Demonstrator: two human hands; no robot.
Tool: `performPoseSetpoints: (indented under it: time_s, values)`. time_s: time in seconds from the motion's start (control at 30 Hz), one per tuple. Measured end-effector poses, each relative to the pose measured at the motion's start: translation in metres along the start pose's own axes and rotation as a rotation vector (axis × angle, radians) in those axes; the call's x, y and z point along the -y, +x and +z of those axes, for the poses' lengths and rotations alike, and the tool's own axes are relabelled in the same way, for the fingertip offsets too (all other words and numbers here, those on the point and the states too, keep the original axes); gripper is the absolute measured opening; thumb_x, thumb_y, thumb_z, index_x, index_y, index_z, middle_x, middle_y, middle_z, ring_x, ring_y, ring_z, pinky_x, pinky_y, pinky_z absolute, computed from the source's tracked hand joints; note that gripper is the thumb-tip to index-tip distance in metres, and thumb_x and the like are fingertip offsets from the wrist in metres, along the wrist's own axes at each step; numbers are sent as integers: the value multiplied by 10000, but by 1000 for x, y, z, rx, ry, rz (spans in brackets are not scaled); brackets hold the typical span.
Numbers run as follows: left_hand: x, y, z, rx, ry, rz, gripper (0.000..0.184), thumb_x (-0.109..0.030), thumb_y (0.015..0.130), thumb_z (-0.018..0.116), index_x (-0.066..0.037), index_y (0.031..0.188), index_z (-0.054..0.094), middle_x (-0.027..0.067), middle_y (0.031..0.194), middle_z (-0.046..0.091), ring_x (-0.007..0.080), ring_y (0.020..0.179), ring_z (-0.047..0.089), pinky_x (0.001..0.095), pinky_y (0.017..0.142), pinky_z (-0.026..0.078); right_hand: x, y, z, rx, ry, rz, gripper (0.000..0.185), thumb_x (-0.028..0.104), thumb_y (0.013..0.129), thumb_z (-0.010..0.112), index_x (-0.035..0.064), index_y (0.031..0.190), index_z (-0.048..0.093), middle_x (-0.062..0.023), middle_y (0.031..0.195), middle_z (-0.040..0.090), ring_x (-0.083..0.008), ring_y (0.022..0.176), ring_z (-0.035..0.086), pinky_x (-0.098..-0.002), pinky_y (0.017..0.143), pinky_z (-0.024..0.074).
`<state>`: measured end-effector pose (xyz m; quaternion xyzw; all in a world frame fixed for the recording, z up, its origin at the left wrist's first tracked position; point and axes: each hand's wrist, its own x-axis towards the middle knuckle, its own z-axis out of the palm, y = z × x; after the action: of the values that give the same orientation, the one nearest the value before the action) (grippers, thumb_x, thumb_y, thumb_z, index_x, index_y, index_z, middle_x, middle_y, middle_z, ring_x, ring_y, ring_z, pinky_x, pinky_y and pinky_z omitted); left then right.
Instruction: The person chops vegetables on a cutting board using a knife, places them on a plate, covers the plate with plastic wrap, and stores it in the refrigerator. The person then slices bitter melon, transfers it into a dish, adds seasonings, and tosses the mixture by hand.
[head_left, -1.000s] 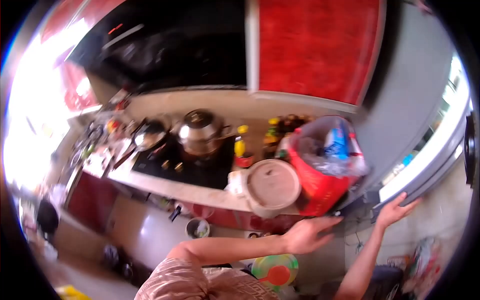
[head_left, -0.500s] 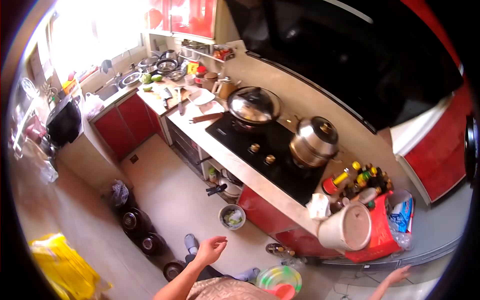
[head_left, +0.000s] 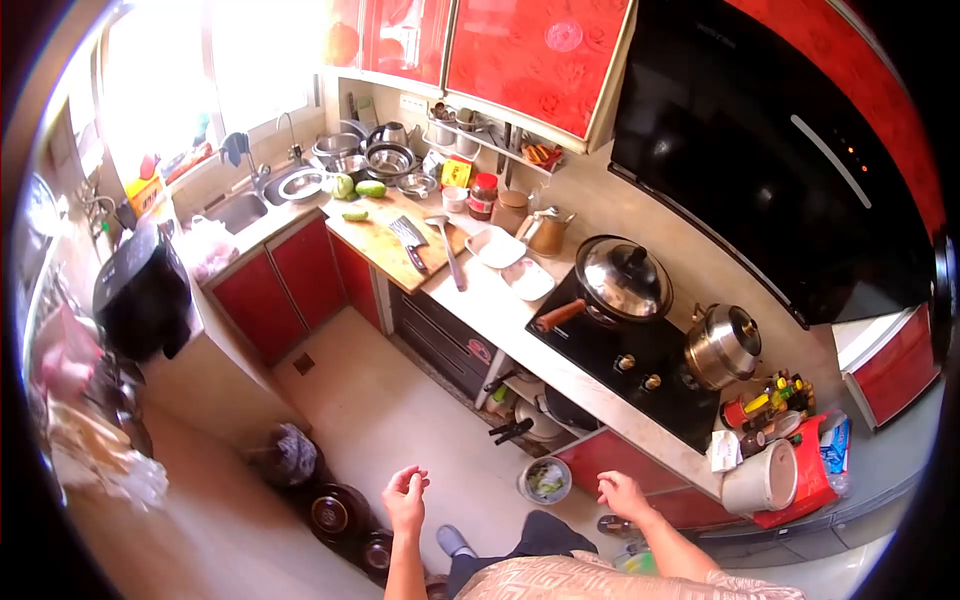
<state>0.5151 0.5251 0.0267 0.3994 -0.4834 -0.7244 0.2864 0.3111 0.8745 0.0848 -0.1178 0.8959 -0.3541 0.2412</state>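
Note:
My left hand [head_left: 406, 499] hangs in the air over the floor, its fingers curled together; whether anything small is between them is hidden. On the other side, my right hand [head_left: 622, 494] is raised near the counter front, with fingers bent and partly apart and nothing visible in it. Between the two, a bin [head_left: 546, 481] holding green scraps stands on the floor, nearest to my right hand. A lidded wok [head_left: 624, 278] and a steel pot [head_left: 722, 347] sit on the black stove [head_left: 640, 375].
A cleaver [head_left: 408, 240] and green vegetables [head_left: 370, 188] lie on the cutting board [head_left: 385, 225]. Dark jars [head_left: 338, 511] line the left wall. A beige bucket [head_left: 762, 480] and a red bag [head_left: 812, 470] stand at the counter's right end. The sink [head_left: 238, 212] is far left.
The view has swung left toward the sink and cutting board. My right hand has moved away from the grey appliance door and now shows over the floor by the counter; my left hand has curled.

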Motion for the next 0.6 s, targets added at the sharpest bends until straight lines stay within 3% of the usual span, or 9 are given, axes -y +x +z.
performPoseSetpoints:
  time_s: [0.2, 0.27, 0.37, 0.43, 0.5, 0.6]
  values:
    - [-39, 48, -20, 18, 26, -3, 197, -53, 940, 592, 36, 1112, 633, 110, 963, 713, 163, 812, 683, 262, 727, 529, 60, 56, 74, 53, -92, 99, 302, 252, 905, 625, 27, 1103, 664, -122, 883, 729, -184, 707, 723, -332, 693, 560]
    - [-56, 62, -20, 34, 76, -7, 198, -51, 941, 593, 38, 1112, 632, 111, 963, 711, 164, 825, 682, 266, 736, 533, 61, 93, 116, 75, -21, 24, 297, 255, 903, 634, 24, 1088, 671, -112, 862, 727, -172, 691, 719, -320, 676, 558]
    - [-72, 98, -20, 61, 140, -10, 193, -40, 939, 597, 48, 1107, 632, 117, 969, 704, 174, 871, 680, 286, 776, 554, 127, 139, 149, 145, 105, -31, 288, 242, 910, 633, 18, 1088, 668, -103, 847, 723, -158, 686, 714, -298, 644, 553]
    - [-77, 126, -16, 80, 166, -3, 187, -34, 936, 601, 54, 1097, 636, 122, 973, 700, 184, 894, 681, 298, 798, 566, 164, 188, 177, 170, 209, -71, 309, 309, 878, 636, 64, 1060, 682, -95, 805, 714, -190, 705, 699, -342, 699, 543]
    - [-85, 162, -7, 68, 206, -4, 184, -31, 935, 602, 57, 1092, 639, 123, 972, 699, 189, 908, 682, 302, 793, 571, 213, 243, 199, 131, 245, -157, 268, 254, 903, 643, 40, 1062, 677, -94, 835, 719, -150, 676, 708, -312, 657, 552]
    - [-95, 218, -1, 51, 311, -20, 189, -47, 930, 614, 55, 1087, 642, 122, 940, 706, 189, 868, 690, 295, 788, 562, 279, 333, 247, -52, 194, -347, 203, 243, 902, 634, 70, 1003, 669, -108, 819, 707, -226, 729, 706, -364, 672, 545]
